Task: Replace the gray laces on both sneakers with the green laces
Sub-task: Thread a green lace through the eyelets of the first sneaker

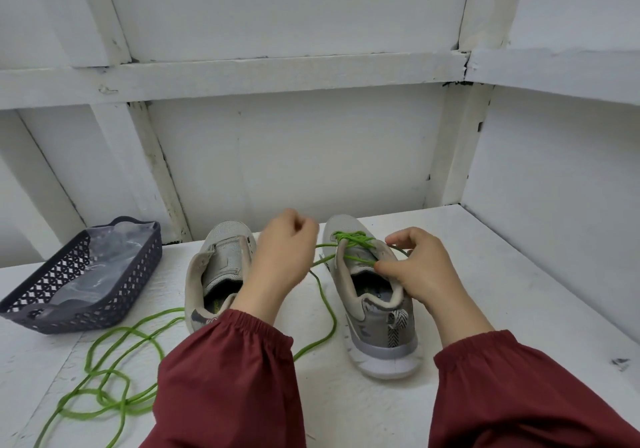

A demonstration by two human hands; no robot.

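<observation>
Two grey sneakers stand on the white table, toes pointing away from me. The right sneaker [377,316] carries a green lace [353,241] crossed through its front eyelets. My right hand [415,267] pinches that lace at an eyelet on the shoe's right side. My left hand [285,253] hovers between the shoes with fingers curled round the lace's other strand, which trails back across the table. The left sneaker [216,274] has no lace in it. A loose green lace [114,371] lies in loops at the front left.
A dark perforated basket [48,312] holding clear plastic sits at the left. White panelled walls close in the back and the right side of the table [519,291]. My red sleeves [228,378] cover the near edge.
</observation>
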